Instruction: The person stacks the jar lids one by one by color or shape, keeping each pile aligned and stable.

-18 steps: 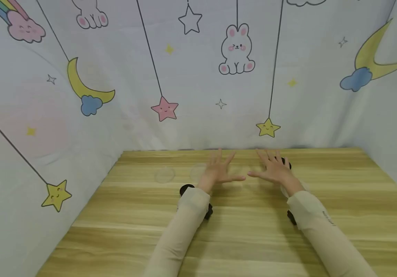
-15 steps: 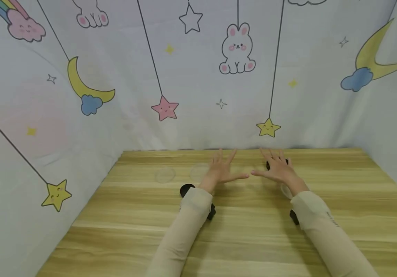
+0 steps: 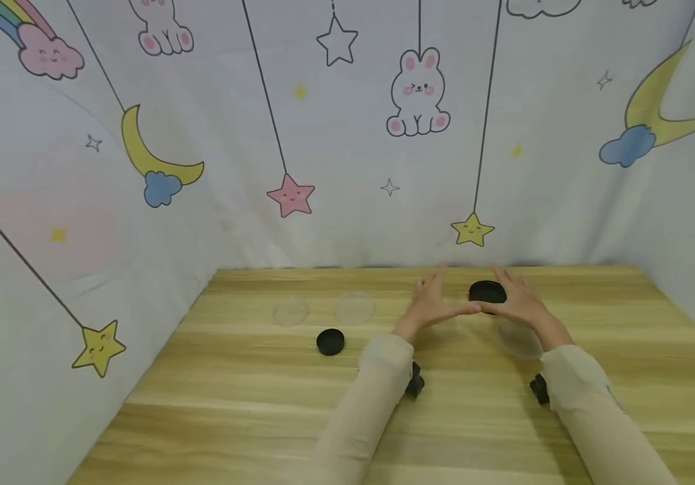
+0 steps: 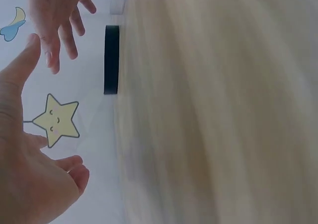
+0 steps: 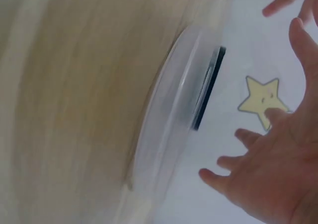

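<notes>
left hand (image 3: 432,306): spread, holding nothing; i see it shifted right
right hand (image 3: 522,303): likewise
large black lid (image 3: 485,291): right of centre, now framed between both hands
small black lid (image 3: 331,342): lower centre, now fully visible

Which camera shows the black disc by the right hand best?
Head: only there does the black disc show its top, though the right hand covers part. Left wrist shows just its side; right wrist, its side beyond a clear round piece.
</notes>
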Available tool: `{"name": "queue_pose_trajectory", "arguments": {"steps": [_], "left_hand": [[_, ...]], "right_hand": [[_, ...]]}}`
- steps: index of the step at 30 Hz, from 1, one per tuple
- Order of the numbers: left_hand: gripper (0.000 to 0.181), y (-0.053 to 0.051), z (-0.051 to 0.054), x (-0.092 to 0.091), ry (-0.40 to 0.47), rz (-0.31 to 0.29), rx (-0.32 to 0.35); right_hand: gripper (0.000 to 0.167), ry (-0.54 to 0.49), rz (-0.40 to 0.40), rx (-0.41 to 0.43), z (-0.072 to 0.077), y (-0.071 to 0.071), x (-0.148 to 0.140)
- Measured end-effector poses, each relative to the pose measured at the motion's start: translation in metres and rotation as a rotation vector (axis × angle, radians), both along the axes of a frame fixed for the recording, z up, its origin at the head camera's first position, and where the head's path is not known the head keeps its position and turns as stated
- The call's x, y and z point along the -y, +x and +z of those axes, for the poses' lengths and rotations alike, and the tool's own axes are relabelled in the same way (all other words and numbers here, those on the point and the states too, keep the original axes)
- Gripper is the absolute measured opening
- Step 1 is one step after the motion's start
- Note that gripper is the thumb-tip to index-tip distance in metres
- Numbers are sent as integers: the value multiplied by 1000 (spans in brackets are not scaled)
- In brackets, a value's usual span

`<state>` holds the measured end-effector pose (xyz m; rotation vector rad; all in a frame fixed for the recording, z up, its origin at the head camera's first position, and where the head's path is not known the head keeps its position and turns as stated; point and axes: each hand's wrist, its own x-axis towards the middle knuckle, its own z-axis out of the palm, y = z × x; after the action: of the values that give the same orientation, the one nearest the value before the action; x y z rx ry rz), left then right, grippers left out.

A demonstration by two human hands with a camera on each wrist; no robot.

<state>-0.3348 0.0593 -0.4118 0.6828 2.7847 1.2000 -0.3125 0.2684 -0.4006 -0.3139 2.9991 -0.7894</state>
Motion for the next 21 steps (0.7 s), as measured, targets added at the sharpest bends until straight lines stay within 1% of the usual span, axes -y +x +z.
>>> {"name": "queue_pose_trajectory", "arguments": {"steps": [2, 4, 6, 8, 9, 11, 15, 17, 18, 21], "left_hand": [[102, 0, -3, -6, 54, -4, 65], [99, 0, -6, -10, 162, -26, 165], [95, 0, -10, -13, 265, -41, 246], [92, -1, -13, -13, 353, -54, 314], [90, -2, -15, -14, 386, -59, 332], [87, -4, -19, -17, 419, -43, 336], [79, -6, -31, -29, 568, 44, 370], [76, -6, -35, -35, 640, 85, 382], [75, -5, -36, -38, 664, 102, 382], [73, -5, -38, -44, 682, 127, 378]], "right_hand": [[112, -25, -6, 11, -4, 1, -5], [115, -65, -18, 34, -5, 2, -9], [116, -116, -26, 54, -6, 2, -12], [117, -172, -35, 84, -7, 1, -15], [117, -201, -39, 102, -7, 1, -16], [117, -235, -47, 144, -8, 1, -20], [118, -246, -77, 230, -9, 4, -28], [118, -240, -92, 250, -11, 5, -31], [118, -242, -94, 253, -12, 5, -31], [116, -277, -97, 267, -16, 4, -34]]}}
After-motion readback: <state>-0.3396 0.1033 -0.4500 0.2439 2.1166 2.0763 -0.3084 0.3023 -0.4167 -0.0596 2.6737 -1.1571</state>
